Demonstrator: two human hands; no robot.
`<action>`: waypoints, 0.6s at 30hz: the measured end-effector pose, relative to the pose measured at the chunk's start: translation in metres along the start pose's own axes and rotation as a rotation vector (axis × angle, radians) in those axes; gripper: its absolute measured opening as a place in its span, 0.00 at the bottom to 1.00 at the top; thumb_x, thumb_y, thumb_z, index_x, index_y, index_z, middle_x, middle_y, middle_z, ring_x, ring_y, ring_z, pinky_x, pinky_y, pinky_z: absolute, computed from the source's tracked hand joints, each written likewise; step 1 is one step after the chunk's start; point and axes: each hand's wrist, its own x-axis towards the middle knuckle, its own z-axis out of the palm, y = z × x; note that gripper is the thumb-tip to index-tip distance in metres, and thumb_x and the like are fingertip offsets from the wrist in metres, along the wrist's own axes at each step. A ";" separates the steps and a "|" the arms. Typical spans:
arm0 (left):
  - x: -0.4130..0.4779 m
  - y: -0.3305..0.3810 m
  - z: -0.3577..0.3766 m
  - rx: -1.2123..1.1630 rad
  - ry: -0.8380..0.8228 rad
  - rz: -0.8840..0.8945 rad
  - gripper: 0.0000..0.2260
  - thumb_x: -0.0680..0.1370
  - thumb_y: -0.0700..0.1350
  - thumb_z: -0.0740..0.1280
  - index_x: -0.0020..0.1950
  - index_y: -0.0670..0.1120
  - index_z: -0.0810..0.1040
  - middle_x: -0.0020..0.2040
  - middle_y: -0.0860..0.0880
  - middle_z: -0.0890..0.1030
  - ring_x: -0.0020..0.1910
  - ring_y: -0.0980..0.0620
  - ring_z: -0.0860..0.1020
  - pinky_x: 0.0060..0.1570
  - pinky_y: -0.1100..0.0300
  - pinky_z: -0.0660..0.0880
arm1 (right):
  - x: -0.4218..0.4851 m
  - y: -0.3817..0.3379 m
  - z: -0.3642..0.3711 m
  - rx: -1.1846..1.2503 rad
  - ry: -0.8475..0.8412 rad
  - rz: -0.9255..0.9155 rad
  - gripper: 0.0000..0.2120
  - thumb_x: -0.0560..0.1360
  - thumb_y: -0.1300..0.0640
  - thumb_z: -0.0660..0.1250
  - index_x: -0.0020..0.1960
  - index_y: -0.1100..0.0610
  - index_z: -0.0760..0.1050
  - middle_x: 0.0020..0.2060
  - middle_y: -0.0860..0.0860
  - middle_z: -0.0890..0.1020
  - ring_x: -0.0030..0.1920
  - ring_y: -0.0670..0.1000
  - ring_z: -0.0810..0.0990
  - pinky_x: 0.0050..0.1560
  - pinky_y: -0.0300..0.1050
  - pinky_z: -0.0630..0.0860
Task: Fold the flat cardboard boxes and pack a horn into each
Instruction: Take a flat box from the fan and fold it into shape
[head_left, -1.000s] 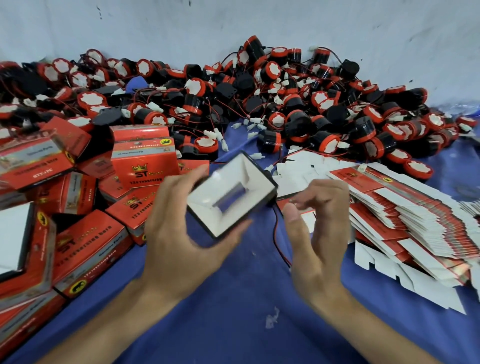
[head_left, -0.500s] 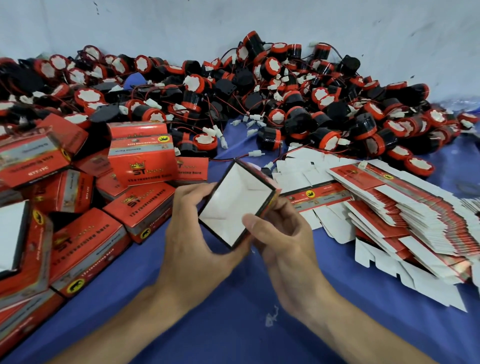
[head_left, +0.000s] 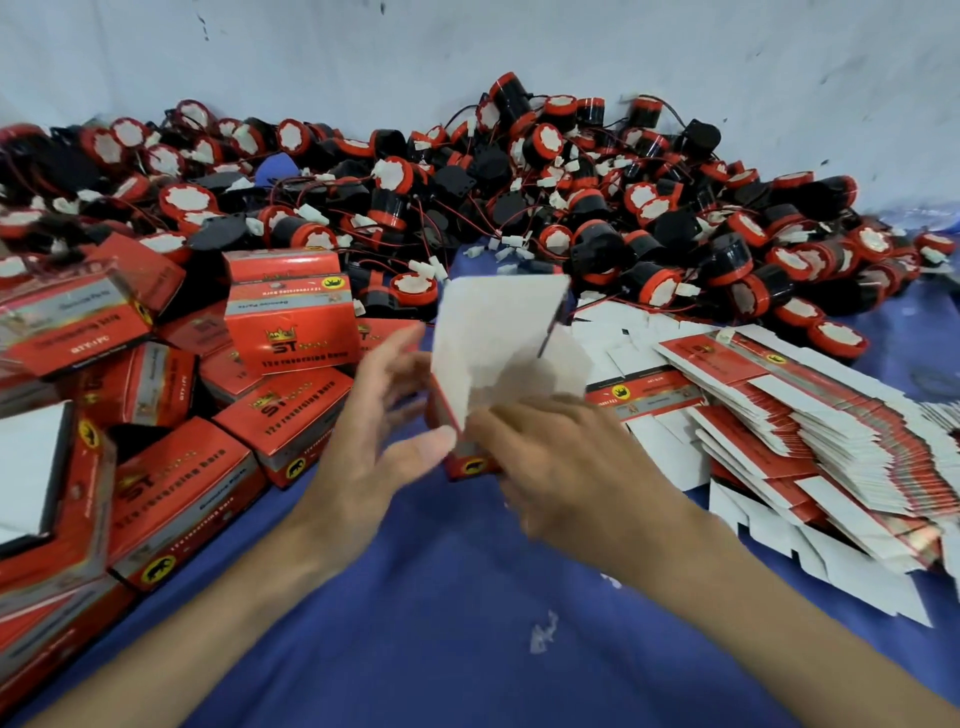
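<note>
Above the blue cloth, in the middle of the view, I hold a red cardboard box (head_left: 470, 462) between both hands. Its white flaps (head_left: 493, 332) stand up and are blurred with motion. My left hand (head_left: 374, 441) grips the box's left side, thumb at its front. My right hand (head_left: 566, 467) holds the right side, fingers on the lower flap. A big heap of black and red horns (head_left: 597, 208) with red wires lies along the back wall. Flat red and white box blanks (head_left: 810, 415) are stacked at the right.
Folded red boxes (head_left: 291, 327) are piled at the left, some stacked, one at the far left with its white inside showing (head_left: 26, 473). The blue cloth (head_left: 457, 623) covers the table. A white wall (head_left: 467, 52) closes the back.
The box has turned from showing its open white inside to standing with its flaps up. My right hand has come onto the box and both hands have moved slightly down.
</note>
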 end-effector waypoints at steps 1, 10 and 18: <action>0.000 0.001 -0.001 0.050 0.011 0.031 0.36 0.62 0.56 0.70 0.69 0.54 0.64 0.63 0.55 0.75 0.64 0.58 0.74 0.60 0.61 0.72 | 0.002 -0.001 0.002 -0.039 -0.109 -0.064 0.15 0.62 0.71 0.68 0.47 0.60 0.76 0.38 0.55 0.80 0.37 0.61 0.79 0.36 0.53 0.77; 0.006 -0.015 -0.008 0.344 0.357 0.045 0.18 0.72 0.48 0.64 0.61 0.55 0.68 0.51 0.71 0.76 0.52 0.70 0.75 0.47 0.71 0.72 | 0.023 0.033 0.026 0.349 0.625 0.093 0.11 0.71 0.66 0.64 0.51 0.71 0.78 0.48 0.63 0.78 0.50 0.60 0.77 0.50 0.55 0.76; 0.005 -0.024 -0.007 0.695 0.325 0.220 0.10 0.72 0.38 0.63 0.53 0.42 0.72 0.57 0.47 0.64 0.53 0.75 0.64 0.50 0.81 0.62 | 0.018 0.065 0.055 0.242 0.014 0.596 0.26 0.72 0.46 0.70 0.67 0.53 0.70 0.55 0.53 0.78 0.56 0.56 0.76 0.53 0.45 0.70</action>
